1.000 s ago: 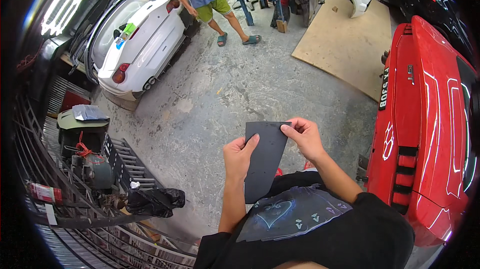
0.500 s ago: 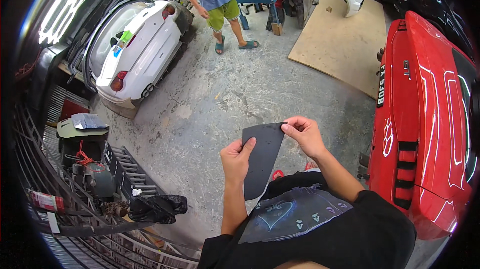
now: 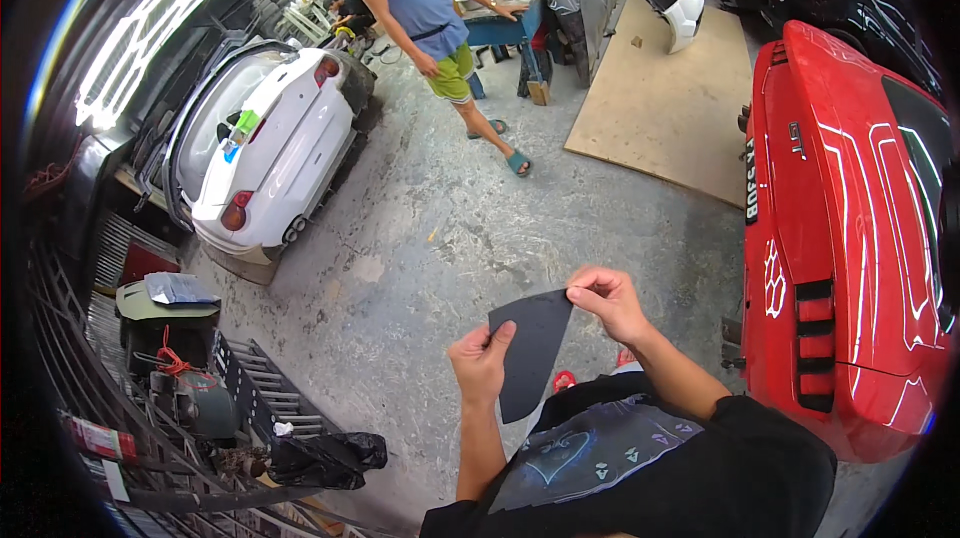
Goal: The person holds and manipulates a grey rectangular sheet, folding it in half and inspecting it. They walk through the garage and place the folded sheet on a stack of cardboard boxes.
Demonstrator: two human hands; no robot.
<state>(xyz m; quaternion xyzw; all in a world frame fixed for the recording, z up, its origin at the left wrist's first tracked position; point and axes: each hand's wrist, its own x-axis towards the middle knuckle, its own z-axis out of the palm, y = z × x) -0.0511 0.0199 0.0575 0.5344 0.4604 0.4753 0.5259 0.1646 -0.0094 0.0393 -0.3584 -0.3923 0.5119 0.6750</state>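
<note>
A thin, matte dark grey sheet (image 3: 535,353), which looks like sandpaper, is stretched between my two hands in front of my body. My left hand (image 3: 478,366) grips its left edge, thumb on the face turned to me and fingers behind. At the upper right corner, my right hand (image 3: 613,305) pinches the sheet between thumb and fingers. The sheet curves slightly and its lower end hangs free, narrowing toward my shirt. Most of my left fingers are hidden behind it.
A red car (image 3: 840,238) stands on my right, a white car (image 3: 275,153) at far left. A person (image 3: 415,3) stands by a blue workbench (image 3: 500,30). A wooden board (image 3: 660,103) lies on the concrete floor (image 3: 400,248). A metal rack (image 3: 265,388) and black plastic bag (image 3: 325,460) are at lower left.
My hands and the sheet sit lower in the picture, as does much of the scene. The person by the workbench has shifted their feet. My hold on the sheet is the same.
</note>
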